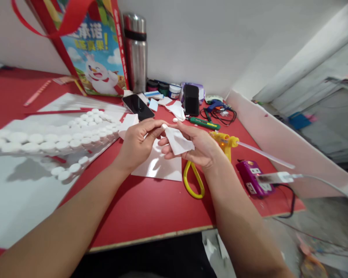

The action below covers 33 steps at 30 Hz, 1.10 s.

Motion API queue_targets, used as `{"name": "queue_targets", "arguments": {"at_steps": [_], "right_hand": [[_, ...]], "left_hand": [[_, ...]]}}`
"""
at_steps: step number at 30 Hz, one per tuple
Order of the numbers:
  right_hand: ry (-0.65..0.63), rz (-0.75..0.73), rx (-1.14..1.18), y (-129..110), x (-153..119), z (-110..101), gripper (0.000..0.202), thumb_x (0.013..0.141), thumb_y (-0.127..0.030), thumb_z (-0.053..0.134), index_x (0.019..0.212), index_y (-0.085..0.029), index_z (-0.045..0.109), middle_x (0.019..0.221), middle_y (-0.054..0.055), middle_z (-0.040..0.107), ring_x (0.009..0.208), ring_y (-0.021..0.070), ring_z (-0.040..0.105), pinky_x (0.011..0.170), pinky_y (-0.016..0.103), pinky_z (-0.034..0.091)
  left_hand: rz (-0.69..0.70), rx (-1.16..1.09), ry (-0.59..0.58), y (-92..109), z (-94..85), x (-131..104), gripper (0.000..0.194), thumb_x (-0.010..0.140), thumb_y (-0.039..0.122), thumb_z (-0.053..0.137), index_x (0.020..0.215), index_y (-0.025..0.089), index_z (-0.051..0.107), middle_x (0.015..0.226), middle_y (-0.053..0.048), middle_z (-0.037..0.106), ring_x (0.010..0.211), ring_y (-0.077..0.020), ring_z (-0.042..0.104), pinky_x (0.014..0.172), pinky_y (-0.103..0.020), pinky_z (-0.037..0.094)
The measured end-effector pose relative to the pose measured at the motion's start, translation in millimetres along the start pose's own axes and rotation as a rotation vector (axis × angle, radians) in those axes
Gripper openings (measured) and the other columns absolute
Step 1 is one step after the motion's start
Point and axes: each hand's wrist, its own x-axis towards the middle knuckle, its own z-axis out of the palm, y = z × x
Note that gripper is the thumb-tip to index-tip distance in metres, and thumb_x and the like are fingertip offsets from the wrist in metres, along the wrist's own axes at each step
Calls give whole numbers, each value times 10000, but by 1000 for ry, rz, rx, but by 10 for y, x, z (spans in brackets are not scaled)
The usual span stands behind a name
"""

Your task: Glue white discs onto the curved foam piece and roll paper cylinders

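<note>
My left hand (140,141) pinches a small white piece (164,126) between thumb and fingers, near the middle of the view. Facing it, my right hand (201,144) holds a folded white sheet (178,142) across its palm and fingers. The two hands almost touch at the fingertips. Beneath them a white paper (162,170) lies on the red table (150,210). Yellow scissor handles (193,181) show below my right hand, and a yellow glue gun (222,139) is just beyond my right wrist. White round pieces joined in rows (55,141) lie at the left.
Behind stand a colourful bag (95,58) and a steel bottle (136,54). A phone (138,107), a green cutter (203,123) and a black case (191,99) lie beyond the hands. A purple power socket (253,179) with cables sits near the right edge.
</note>
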Motion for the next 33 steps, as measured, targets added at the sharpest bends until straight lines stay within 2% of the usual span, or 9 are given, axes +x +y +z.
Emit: {"name": "queue_targets", "arguments": {"at_steps": [2,5,8,12,16,21,25,28,33], "right_hand": [[-54,-7,29,14,-12,15,361,1073,-384,355,1013,-166,636,782,53,694,577,142,594,617,306,575],[-64,-17,52,35,-26,26,289,1054,-345,428,952,-172,635,779,19,636,535,96,463,559,242,497],[-50,-42,28,52,-30,19,256,1033,-349,490,955,-168,652,789,13,615,552,92,441,553,233,462],[-26,-127,-55,69,-24,34,199,947,-353,669,930,-156,680,785,0,602,559,74,429,558,233,433],[69,-242,-251,96,8,76,209,886,-352,741,946,-157,696,685,-51,539,488,52,353,492,226,346],[435,-504,-721,206,63,103,203,918,-354,678,846,-165,665,657,-16,640,433,76,476,467,253,364],[605,-617,-929,289,65,140,160,909,-317,670,807,-197,644,652,9,680,482,111,528,489,253,368],[618,-658,-1002,308,55,174,144,914,-302,654,806,-209,640,667,18,689,522,129,548,511,257,370],[509,-683,-997,309,40,199,230,983,-354,586,803,-215,619,704,26,719,565,141,610,595,278,435]], "left_hand": [[2,-12,-7,-7,-1,1,241,998,311,577,1052,202,785,945,-55,750,898,-196,680,846,-306,521],[-14,-22,10,-12,5,0,230,989,318,593,1049,212,788,948,-54,756,883,-198,688,836,-311,532],[-42,-20,32,-5,13,-3,218,979,322,608,1043,222,791,965,-53,769,882,-202,700,828,-316,547],[-68,-32,35,6,16,-4,206,968,301,621,1034,215,795,947,-52,774,867,-195,704,818,-306,555],[-113,-56,54,-7,35,-17,211,951,304,638,1050,198,792,869,-43,761,795,-180,691,761,-293,558],[-169,-115,86,-7,97,-60,205,936,310,660,1046,195,789,869,-38,765,788,-175,690,759,-293,561],[-138,-74,114,15,131,-90,197,949,328,653,1039,223,793,922,-39,774,833,-188,696,792,-311,561],[-86,4,148,29,134,-97,205,959,348,641,1045,242,793,986,-44,781,903,-207,700,847,-332,561],[-3,134,201,60,161,-115,212,974,326,619,1039,226,794,972,-62,779,913,-211,699,880,-341,545]]}}
